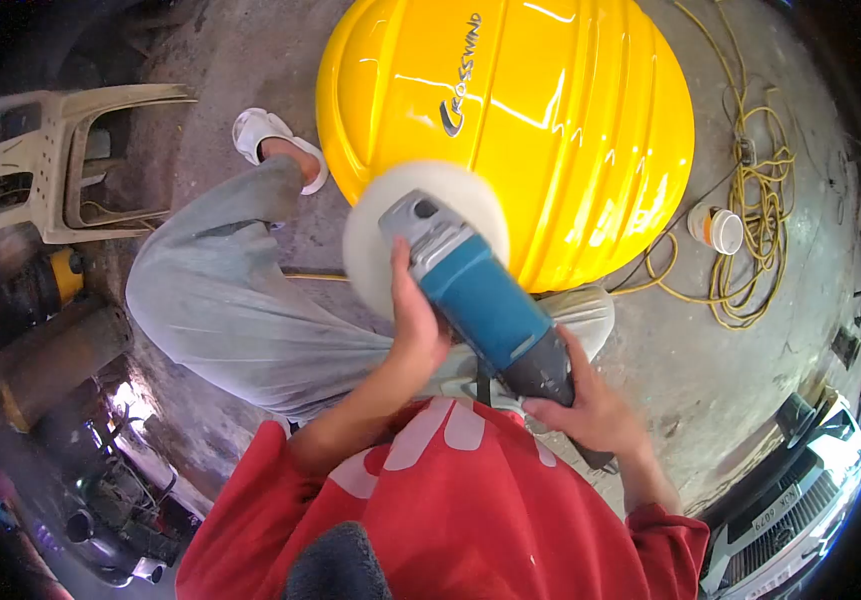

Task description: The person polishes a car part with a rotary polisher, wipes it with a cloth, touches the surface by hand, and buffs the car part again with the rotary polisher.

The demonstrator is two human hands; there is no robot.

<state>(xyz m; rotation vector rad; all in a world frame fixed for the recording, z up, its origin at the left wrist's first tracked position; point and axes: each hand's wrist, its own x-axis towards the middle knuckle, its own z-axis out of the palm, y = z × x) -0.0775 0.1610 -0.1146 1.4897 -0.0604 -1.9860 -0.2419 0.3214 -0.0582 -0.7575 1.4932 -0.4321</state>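
A blue and grey power polisher point(490, 305) with a round white pad point(375, 240) lies between my two hands. My left hand point(417, 320) is closed on its metal head end, near the pad. My right hand point(585, 400) grips the dark rear handle. The pad overlaps the lower left edge of a glossy yellow ribbed panel point(550, 130) marked "CROSSWIND"; whether it touches the panel I cannot tell.
A beige plastic chair point(50, 165) lies at the left. Yellow cable point(765, 200) coils on the floor at the right, beside a white tub point(725, 231). Car parts point(780, 520) are at lower right. My bent leg and white shoe point(260, 130) are beside the panel.
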